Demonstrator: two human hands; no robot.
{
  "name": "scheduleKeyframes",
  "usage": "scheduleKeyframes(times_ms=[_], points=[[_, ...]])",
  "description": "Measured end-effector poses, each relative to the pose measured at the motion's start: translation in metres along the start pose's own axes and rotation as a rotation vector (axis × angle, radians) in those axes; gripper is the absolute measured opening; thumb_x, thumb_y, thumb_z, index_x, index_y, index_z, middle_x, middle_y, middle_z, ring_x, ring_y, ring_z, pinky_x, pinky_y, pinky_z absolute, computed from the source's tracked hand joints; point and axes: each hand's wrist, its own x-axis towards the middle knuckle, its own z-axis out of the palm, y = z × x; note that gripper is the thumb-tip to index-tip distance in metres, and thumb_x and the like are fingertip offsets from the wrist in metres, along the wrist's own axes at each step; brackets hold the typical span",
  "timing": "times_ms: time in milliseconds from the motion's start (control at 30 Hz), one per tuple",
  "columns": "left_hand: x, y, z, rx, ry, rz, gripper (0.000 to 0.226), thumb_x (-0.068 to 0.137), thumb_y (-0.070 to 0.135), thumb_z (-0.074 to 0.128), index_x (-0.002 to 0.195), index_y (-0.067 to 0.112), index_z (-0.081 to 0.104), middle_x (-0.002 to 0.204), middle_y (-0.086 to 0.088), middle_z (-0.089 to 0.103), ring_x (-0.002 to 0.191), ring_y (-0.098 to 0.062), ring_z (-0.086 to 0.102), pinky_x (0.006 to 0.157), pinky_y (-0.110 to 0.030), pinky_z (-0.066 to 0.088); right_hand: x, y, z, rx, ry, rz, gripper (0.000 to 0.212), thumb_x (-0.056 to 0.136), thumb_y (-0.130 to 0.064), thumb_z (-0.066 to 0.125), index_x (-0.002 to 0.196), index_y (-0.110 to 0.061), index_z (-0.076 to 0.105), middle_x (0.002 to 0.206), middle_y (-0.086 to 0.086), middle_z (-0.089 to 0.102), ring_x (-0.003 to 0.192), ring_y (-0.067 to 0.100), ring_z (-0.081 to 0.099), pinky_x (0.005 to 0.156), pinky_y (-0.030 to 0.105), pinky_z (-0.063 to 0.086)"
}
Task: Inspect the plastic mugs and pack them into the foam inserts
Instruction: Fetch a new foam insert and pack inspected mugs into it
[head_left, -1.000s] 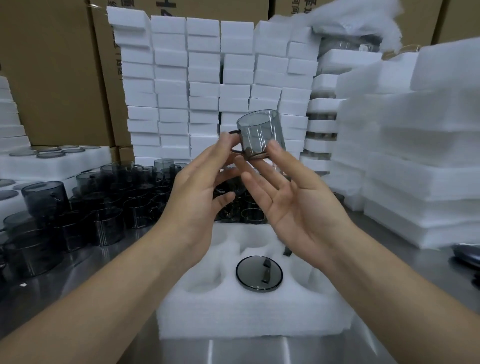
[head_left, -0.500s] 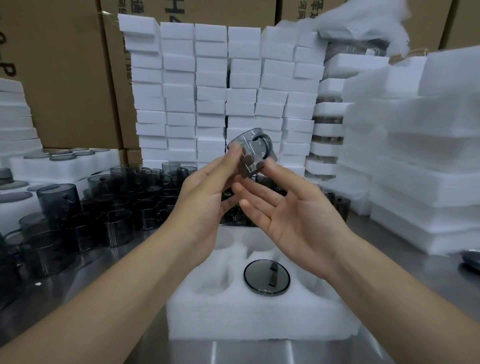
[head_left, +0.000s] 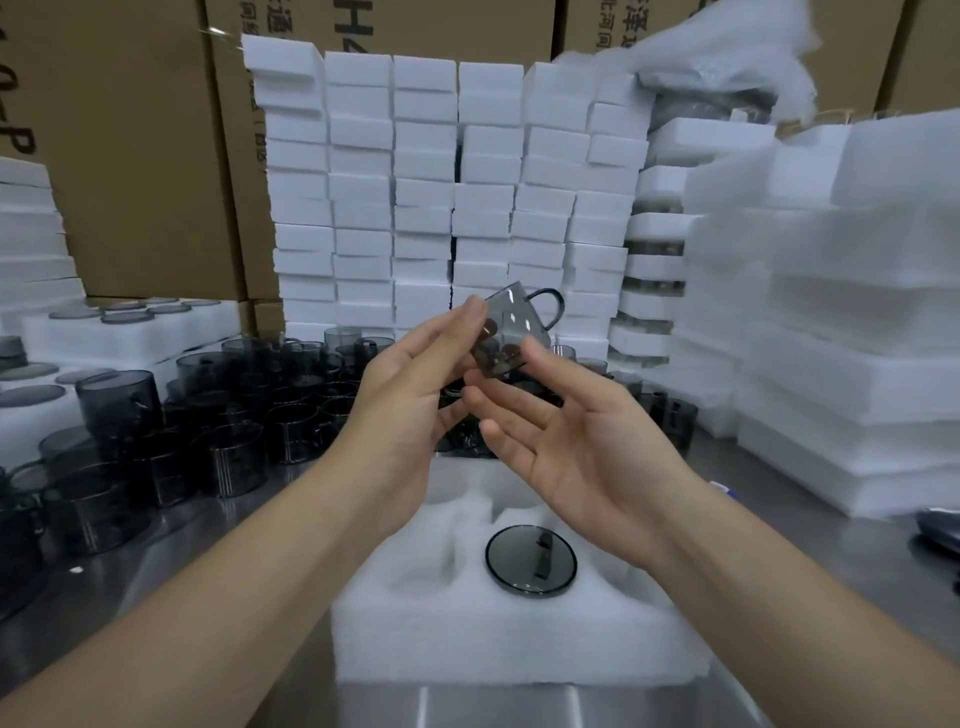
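1. A smoky grey plastic mug (head_left: 511, 327) is being held up in the middle of the frame, tilted, with its handle pointing toward the upper right.
2. The left hand (head_left: 410, 400) is pinching the mug's left side between its fingertips, fingers closed on the wall.
3. The right hand (head_left: 582, 441) is lying palm up just below and right of the mug, fingers spread; its fingertips are touching the mug's lower edge without wrapping it.
4. A white foam insert (head_left: 519, 639) is sitting at lower centre on the steel table (head_left: 197, 551), its near edge running close to the bottom of the frame.
5. One packed mug (head_left: 531, 558) is filling a pocket on the insert's right side; the pockets left of it are standing open.
6. Loose grey mugs (head_left: 234, 415) are crowding the table at centre left, reaching right up to the insert's far edge.
7. Stacked foam blocks (head_left: 441, 197) are walling in the back, and stacked foam sheets (head_left: 841, 338) are closing off the right side.
8. Bare table is showing as a strip to the lower left of the insert and a narrower strip to its right.
9. Cardboard boxes (head_left: 130, 156) are rising behind the foam at upper left.
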Motion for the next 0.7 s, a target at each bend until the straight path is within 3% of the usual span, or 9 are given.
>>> scheduleKeyframes(times_ms=[133, 233, 400, 533, 633, 700], points=[[-0.001, 0.001, 0.001, 0.035, -0.074, -0.022, 0.054, 0.092, 0.064, 0.068, 0.128, 0.025, 0.078, 0.130, -0.003, 0.077, 0.112, -0.013, 0.070, 0.100, -0.035, 0.050, 0.001, 0.000, -0.001, -0.014, 0.020, 0.036, 0.057, 0.097, -0.047, 0.069, 0.132, -0.002, 0.068, 0.113, 0.012, 0.078, 0.095, 0.020, 0.077, 0.079, 0.028, 0.064], [-0.002, 0.002, 0.002, 0.026, -0.038, -0.028, 0.055, 0.088, 0.062, 0.073, 0.125, 0.022, 0.079, 0.128, -0.005, 0.078, 0.116, -0.018, 0.071, 0.100, -0.039, 0.049, 0.002, 0.000, -0.002, -0.073, 0.040, 0.044, 0.061, 0.096, -0.052, 0.068, 0.132, -0.003, 0.067, 0.114, 0.011, 0.079, 0.095, 0.021, 0.079, 0.075, 0.029, 0.064], [-0.003, 0.000, 0.002, 0.149, 0.116, 0.083, 0.059, 0.065, 0.057, 0.092, 0.114, 0.028, 0.077, 0.107, 0.009, 0.081, 0.099, -0.006, 0.076, 0.078, -0.022, 0.054, 0.004, -0.004, -0.012, -0.571, 0.366, -0.196, 0.032, 0.093, -0.053, 0.074, 0.111, -0.026, 0.075, 0.112, -0.001, 0.078, 0.094, 0.013, 0.077, 0.075, 0.028, 0.061], [-0.003, -0.008, 0.004, 0.410, 0.086, 0.188, 0.057, 0.064, 0.039, 0.102, 0.110, 0.026, 0.071, 0.099, 0.002, 0.080, 0.097, -0.023, 0.077, 0.088, -0.038, 0.062, 0.003, -0.013, -0.016, -0.742, 0.274, -0.229, 0.031, 0.088, -0.054, 0.080, 0.112, -0.035, 0.075, 0.108, -0.013, 0.078, 0.101, 0.008, 0.075, 0.079, 0.029, 0.055], [-0.002, -0.012, 0.002, 0.509, 0.019, 0.236, 0.051, 0.064, 0.042, 0.093, 0.108, 0.029, 0.070, 0.099, 0.008, 0.078, 0.089, -0.005, 0.071, 0.078, -0.017, 0.055, 0.004, -0.016, -0.021, -0.890, 0.219, -0.252, 0.032, 0.086, -0.047, 0.084, 0.115, -0.036, 0.075, 0.110, -0.014, 0.079, 0.098, 0.001, 0.075, 0.079, 0.027, 0.052], [0.000, -0.014, 0.001, 0.573, -0.024, 0.245, 0.055, 0.067, 0.045, 0.095, 0.114, 0.033, 0.068, 0.106, 0.008, 0.076, 0.095, -0.002, 0.069, 0.082, -0.017, 0.054, 0.004, -0.019, -0.024, -0.909, 0.231, -0.278, 0.028, 0.087, -0.048, 0.084, 0.111, -0.033, 0.078, 0.105, -0.015, 0.081, 0.094, -0.003, 0.074, 0.078, 0.027, 0.049]])
